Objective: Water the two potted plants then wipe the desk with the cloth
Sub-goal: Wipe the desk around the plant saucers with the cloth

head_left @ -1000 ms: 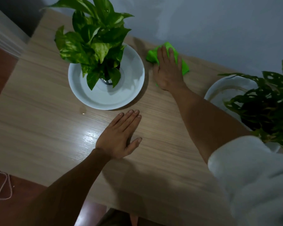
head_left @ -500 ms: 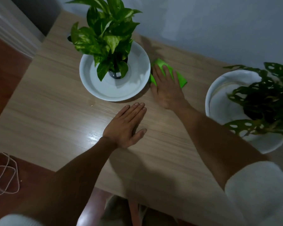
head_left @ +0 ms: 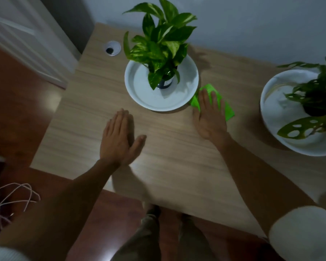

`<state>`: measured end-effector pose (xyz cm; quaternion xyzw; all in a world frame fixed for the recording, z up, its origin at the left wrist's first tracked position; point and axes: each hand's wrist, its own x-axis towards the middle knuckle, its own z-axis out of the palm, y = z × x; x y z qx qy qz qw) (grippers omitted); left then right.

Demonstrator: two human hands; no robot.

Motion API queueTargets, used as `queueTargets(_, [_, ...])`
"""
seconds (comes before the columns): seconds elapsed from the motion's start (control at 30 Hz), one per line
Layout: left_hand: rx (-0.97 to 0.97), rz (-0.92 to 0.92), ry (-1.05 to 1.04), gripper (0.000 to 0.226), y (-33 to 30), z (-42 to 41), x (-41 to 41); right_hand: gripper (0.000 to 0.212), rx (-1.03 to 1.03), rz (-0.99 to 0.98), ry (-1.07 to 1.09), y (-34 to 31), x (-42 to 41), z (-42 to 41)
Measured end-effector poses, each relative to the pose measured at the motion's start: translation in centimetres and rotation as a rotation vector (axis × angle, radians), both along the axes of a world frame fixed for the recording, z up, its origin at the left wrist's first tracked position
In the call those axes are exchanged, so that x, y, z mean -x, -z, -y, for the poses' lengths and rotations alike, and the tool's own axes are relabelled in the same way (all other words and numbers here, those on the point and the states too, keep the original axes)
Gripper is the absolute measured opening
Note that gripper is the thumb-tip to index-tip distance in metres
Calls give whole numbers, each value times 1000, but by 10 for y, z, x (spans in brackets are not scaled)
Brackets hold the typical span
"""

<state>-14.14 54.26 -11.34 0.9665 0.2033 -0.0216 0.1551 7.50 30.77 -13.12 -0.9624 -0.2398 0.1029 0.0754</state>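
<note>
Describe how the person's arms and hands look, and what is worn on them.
Both forearms are bare. White sleeves are pushed up past the elbows: the right sleeve bunches at the lower right, the left sleeve shows at the lower left corner. The left hand and right hand wear no gloves; no rings, watch or markings are visible.

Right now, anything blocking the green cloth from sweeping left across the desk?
Yes. The wide white saucer under the variegated potted plant sits right against the green cloth on its left. The left hand lies flat on the wooden desk nearer the front. The right hand presses the cloth.
</note>
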Motion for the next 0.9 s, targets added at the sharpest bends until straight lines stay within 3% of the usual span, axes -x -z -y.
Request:
queueTargets(0.13, [-2,-62,-29,93,1,-47,10,68,3,38,-198,9,58,17])
queueTargets(0.27, [-19,-88,62,94,6,-78,18,72,1,13,191,10,67,-9])
queueTargets(0.3, [-30,-93,68,95,8,-84,19,72,-14,12,200,10,75,-25])
queueTargets(0.4, [-45,-107,63,99,14,-97,24,71,-50,75,17,11,126,-62])
queueTargets(0.57, [-63,-53,65,99,23,-101,27,69,-46,85,-55,8,163,-124])
queueTargets(0.9, [-93,-16,95,97,27,-107,28,64,-38,135,-443,13,103,-228])
